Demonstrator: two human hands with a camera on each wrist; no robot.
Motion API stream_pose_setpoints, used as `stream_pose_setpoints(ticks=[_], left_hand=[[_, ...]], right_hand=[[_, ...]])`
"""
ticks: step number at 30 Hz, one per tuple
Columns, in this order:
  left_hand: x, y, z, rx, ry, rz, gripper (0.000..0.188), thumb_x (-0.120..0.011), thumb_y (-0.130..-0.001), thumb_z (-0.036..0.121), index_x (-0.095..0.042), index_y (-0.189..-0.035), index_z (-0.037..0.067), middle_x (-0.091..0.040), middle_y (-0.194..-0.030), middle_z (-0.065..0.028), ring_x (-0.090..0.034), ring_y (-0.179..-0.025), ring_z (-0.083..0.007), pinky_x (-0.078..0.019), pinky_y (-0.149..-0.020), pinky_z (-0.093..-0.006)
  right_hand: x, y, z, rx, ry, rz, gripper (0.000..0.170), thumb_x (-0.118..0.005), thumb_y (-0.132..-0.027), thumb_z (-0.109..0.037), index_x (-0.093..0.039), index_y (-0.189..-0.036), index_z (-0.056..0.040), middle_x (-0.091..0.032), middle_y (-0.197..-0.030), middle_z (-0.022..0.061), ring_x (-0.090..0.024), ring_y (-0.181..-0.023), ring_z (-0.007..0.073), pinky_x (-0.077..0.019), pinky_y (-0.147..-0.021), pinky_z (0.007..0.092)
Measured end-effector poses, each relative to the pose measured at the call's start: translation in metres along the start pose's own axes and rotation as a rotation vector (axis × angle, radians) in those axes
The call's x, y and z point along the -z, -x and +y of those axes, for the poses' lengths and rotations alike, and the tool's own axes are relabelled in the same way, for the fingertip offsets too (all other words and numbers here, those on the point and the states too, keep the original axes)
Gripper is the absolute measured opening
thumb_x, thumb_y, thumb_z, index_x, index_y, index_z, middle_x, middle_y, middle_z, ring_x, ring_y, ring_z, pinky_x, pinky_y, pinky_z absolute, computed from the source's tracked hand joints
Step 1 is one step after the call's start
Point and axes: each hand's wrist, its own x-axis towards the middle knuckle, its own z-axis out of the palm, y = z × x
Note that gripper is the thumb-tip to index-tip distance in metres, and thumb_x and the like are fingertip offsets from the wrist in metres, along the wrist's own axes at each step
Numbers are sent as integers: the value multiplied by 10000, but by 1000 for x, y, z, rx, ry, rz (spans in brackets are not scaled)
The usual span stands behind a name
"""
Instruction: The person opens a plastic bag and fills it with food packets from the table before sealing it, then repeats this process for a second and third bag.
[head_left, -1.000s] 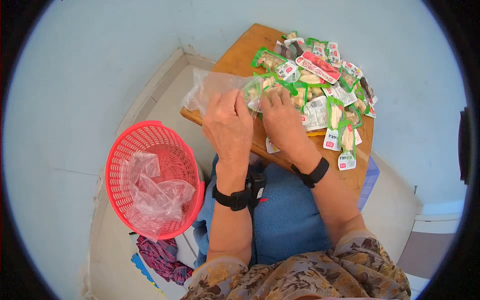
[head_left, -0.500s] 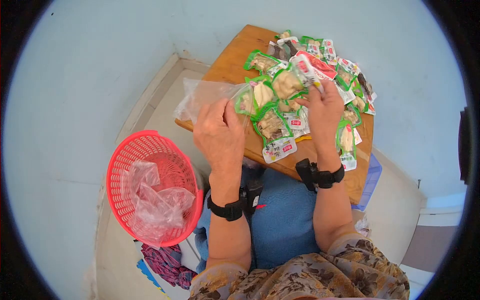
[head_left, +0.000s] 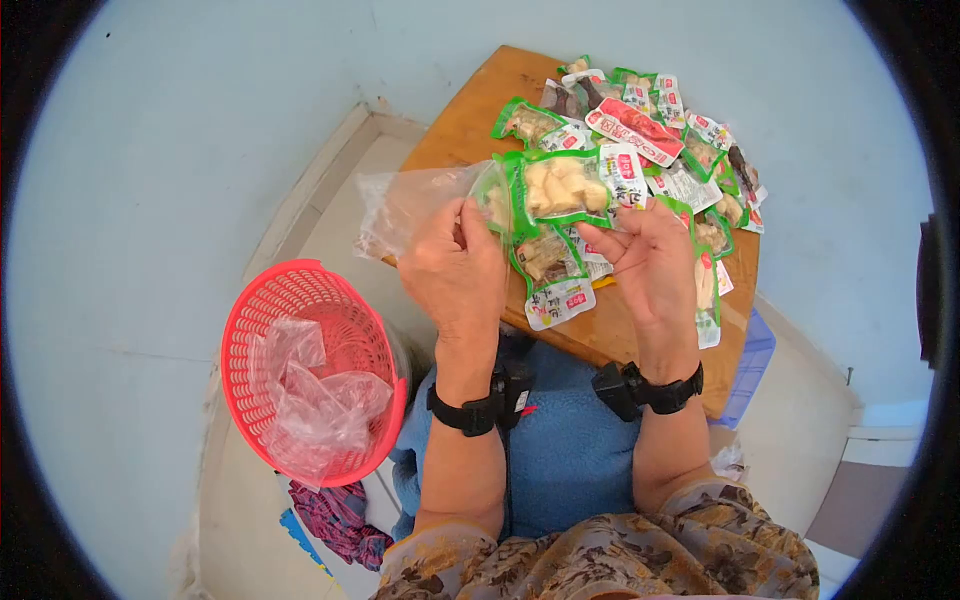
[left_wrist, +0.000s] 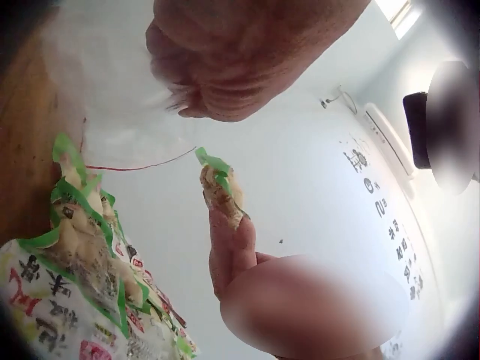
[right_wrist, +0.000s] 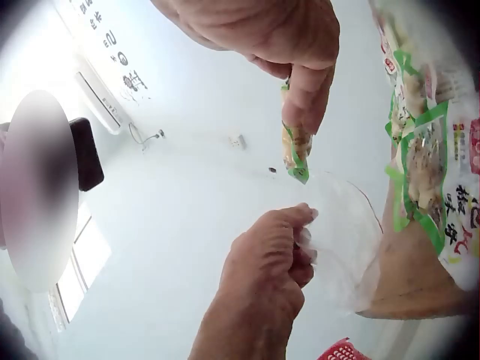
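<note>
My left hand [head_left: 455, 265] pinches the rim of a clear plastic bag [head_left: 395, 205], which spreads out to its left with its mouth toward the right. In my right hand [head_left: 655, 265] is a green-edged snack packet [head_left: 565, 188] with pale pieces inside, gripped by its white printed end. Its other end points at the bag's mouth and overlaps it in the head view. The right wrist view shows the packet [right_wrist: 292, 154] between thumb and fingers, above the left hand [right_wrist: 262, 262]. More green packaging shows behind the bag's edge.
A pile of similar packets [head_left: 685, 185], with one red packet [head_left: 635, 130], covers much of the wooden table [head_left: 465, 120]. A red basket [head_left: 400, 400] holding crumpled clear bags [head_left: 330, 410] stands at the left. A blue crate [head_left: 745, 365] sits below the table's right side.
My right hand went from the bag's mouth to the pile, picked up a packet, then brought it left toward the bag. My left hand stays at the bag's rim.
</note>
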Motion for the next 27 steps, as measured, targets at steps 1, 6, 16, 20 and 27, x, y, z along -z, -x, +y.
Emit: stream_pose_setpoints(ticks=[1, 6, 16, 20, 27], left_hand=[[0, 0, 0, 48, 45, 7, 112, -671, -843, 115, -719, -862, 15, -659, -679, -136, -639, -588, -280, -482, -564, -388], [2, -1, 4, 117, 127, 23, 102, -674, -845, 99, -724, -861, 12, -654, -634, -134, -641, -553, -237, -473, -534, -358], [-1, 0, -3, 5, 19, 107, 80, -669, -854, 87, -714, -887, 30, -659, -692, -130, -642, -586, -274, -480, -544, -375], [-4, 5, 6, -63, 50, 47, 63, -672, -850, 81, -709, -888, 48, -651, -713, -135, -639, -614, -295, -484, -555, -392], [-13, 18, 14, -156, 130, -64, 55, -657, -858, 106, -669, -854, 52, -640, -751, -132, -629, -671, -336, -488, -584, -426]], right_hand=[[-1, 1, 2, -15, 4, -19, 152, -496, -881, 45, -550, -1023, 59, -657, -1013, 155, -690, -899, 259, -631, -803, 417], [-22, 12, 14, -123, 80, -53, 195, -513, -873, 51, -545, -1063, 78, -658, -1053, 169, -689, -917, 246, -628, -802, 397], [-19, 13, 25, -187, 186, -99, 260, -520, -887, 56, -570, -1142, 47, -666, -1111, 141, -681, -989, 226, -616, -843, 417], [-23, 15, 39, -222, 131, -109, 259, -518, -896, 55, -572, -1148, 40, -668, -1121, 145, -683, -989, 223, -607, -840, 397], [-15, 7, 59, -342, 172, -160, 234, -561, -907, 22, -549, -1140, 2, -659, -1062, 113, -661, -930, 151, -554, -788, 278]])
